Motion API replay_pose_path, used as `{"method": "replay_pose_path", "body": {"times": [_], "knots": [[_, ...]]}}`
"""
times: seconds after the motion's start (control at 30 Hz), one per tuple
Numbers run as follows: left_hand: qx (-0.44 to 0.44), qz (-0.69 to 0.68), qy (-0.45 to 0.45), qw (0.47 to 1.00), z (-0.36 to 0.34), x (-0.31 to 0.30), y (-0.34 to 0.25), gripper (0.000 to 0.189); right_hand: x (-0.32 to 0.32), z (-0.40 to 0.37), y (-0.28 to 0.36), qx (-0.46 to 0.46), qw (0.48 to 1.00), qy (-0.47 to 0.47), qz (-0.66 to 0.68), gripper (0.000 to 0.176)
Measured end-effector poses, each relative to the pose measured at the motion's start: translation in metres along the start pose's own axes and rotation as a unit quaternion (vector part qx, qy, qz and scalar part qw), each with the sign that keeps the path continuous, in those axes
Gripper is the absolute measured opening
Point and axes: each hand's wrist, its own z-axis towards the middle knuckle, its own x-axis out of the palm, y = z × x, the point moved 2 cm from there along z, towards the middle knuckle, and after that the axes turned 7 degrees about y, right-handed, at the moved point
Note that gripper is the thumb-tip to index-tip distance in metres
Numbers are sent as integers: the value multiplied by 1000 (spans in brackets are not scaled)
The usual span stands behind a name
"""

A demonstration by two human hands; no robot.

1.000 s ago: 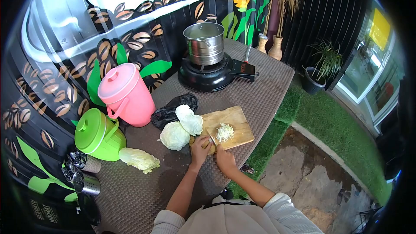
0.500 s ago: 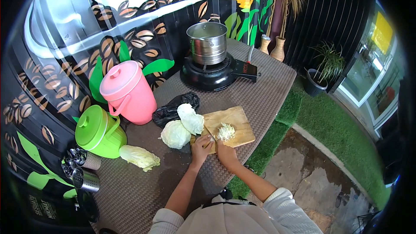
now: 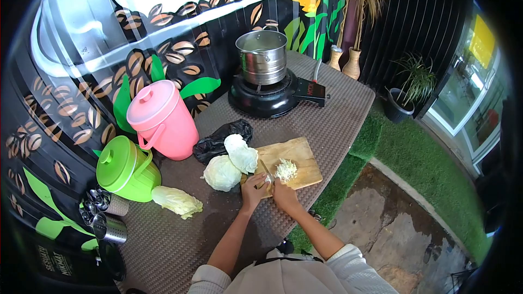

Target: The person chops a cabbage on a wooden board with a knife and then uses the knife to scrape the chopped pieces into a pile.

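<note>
A wooden cutting board (image 3: pixel 306 155) lies on the table with a small heap of shredded cabbage (image 3: pixel 286 169) on it. My right hand (image 3: pixel 284 194), at the board's near edge, is closed round the handle of a knife. The knife's blade (image 3: pixel 265 167) points away from me, up and to the left. Left of it, my left hand (image 3: pixel 253 191) has its fingers bent over a small pale piece of cabbage (image 3: pixel 268 179) beside the blade, mostly hidden by the fingers. Two pale cabbages, one round (image 3: pixel 222 173) and one behind it (image 3: pixel 241 153), sit just left of the board.
Behind the cabbages lies a black plastic bag (image 3: pixel 222 140). A steel pot (image 3: pixel 261 59) stands on a black gas stove (image 3: pixel 262 98) at the back. Along the left are a pink container (image 3: pixel 163 122), a green container (image 3: pixel 128 169), a napa cabbage (image 3: pixel 178 201) and a utensil holder (image 3: pixel 111 227).
The knife's blade now shows more plainly beside my left fingers, raised and tilted away from me. Both hands stay at the near edge of the board. The whole view has shifted slightly.
</note>
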Motion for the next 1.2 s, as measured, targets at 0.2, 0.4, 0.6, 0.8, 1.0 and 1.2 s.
{"method": "replay_pose_path", "body": {"times": [0.2,0.4,0.6,0.8,1.0,1.2], "knots": [[21,-6,-18,1000,2,2,3,25,7,-15,3,7,999,-10,-31,25],[19,-10,-13,1000,1,0,-4,25,-5,-9,-12,3,1000,-12,23,26],[17,-14,-13,1000,1,1,3,25,6,-10,-14,-31,998,-17,-46,29],[-6,7,5,1000,0,0,0,27,6,2,-7,-10,999,-48,1,28],[-12,0,14,1000,0,4,5,29,12,-9,2,-1,998,-66,-10,26],[-11,2,2,1000,0,1,0,26,5,2,0,-2,998,-58,-35,22]]}}
